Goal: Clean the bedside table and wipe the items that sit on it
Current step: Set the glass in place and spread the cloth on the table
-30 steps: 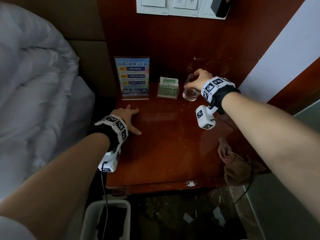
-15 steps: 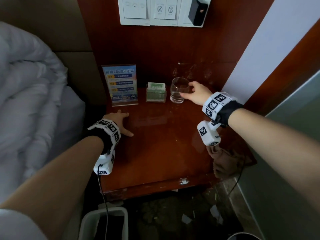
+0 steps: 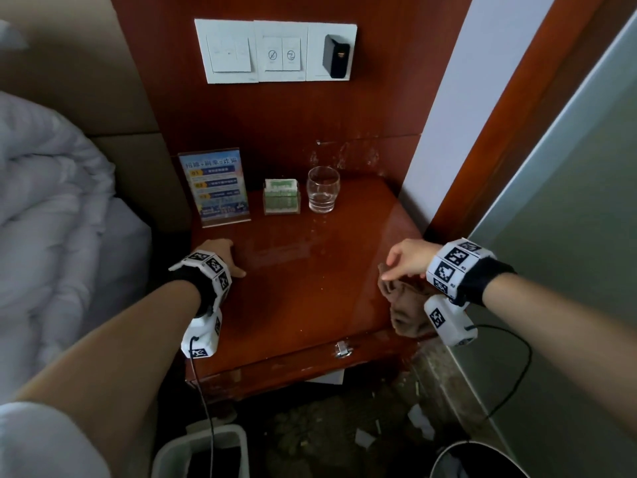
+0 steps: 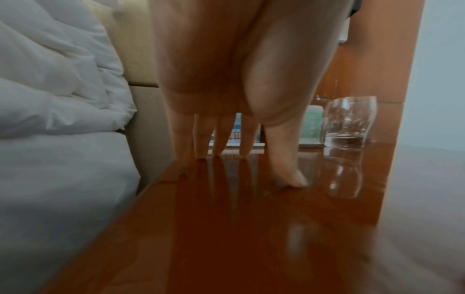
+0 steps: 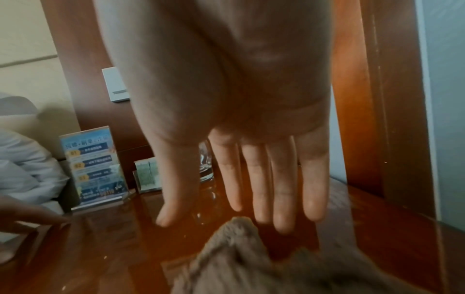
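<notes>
The glossy red-brown bedside table (image 3: 303,291) carries a blue sign in a clear stand (image 3: 215,186), a green card holder (image 3: 281,196) and a clear glass (image 3: 323,189) with a little water, in a row at its back. A crumpled brown cloth (image 3: 406,305) lies at the table's right edge. My right hand (image 3: 401,262) hovers just above the cloth with straight fingers (image 5: 281,191), holding nothing. My left hand (image 3: 225,255) rests on the table's left side, fingertips (image 4: 289,175) on the wood. The glass (image 4: 348,123) stands free to its right.
A white duvet (image 3: 51,219) lies on the bed at the left. A switch panel (image 3: 275,51) hangs on the wooden wall behind. A white bin (image 3: 200,453) and a dark bin (image 3: 479,460) stand on the littered floor below. A frosted glass wall (image 3: 568,236) runs along the right.
My right hand has let go of the glass at the back and drawn back to the right, over the brown cloth. The left hand has stayed on the table.
</notes>
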